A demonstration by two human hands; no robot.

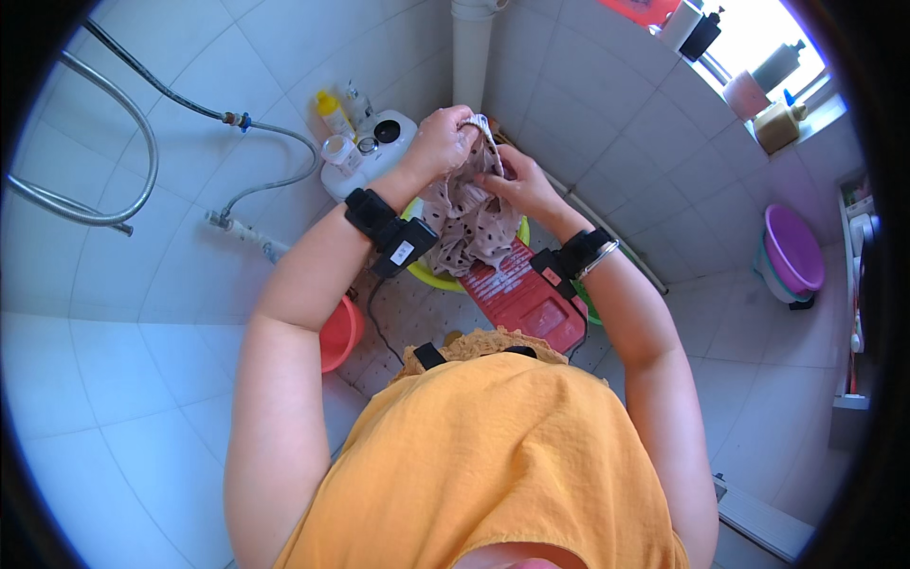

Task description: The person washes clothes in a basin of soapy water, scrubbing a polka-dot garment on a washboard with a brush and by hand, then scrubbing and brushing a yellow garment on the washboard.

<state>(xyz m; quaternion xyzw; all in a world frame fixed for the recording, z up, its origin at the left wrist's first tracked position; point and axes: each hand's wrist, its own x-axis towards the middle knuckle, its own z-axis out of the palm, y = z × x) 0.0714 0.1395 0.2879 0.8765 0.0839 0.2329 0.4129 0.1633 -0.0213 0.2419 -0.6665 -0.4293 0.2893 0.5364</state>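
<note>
Bunched wet cloth in pale pink with dark spots (pixel 473 220), a garment with a gathered edge, hangs from both my hands. My left hand (pixel 444 139) grips it near the gathered edge at the top, with suds on the skin. Slightly lower and to the right, my right hand (pixel 522 178) pinches another part between thumb and fingers. Beneath the cloth stands a yellow-green basin (pixel 437 279), its inside mostly hidden. A red plastic washboard (pixel 530 302) leans out of the basin towards me, with suds on its ridges.
A white appliance (pixel 370 167) behind my left hand carries a yellow bottle (pixel 333 114) and a clear jar (pixel 341 154). A red basin (pixel 341 334) is at left, a green one (pixel 589 306) partly behind my right wrist. Hoses (pixel 153 156) hang along the left wall; bottles line the windowsill.
</note>
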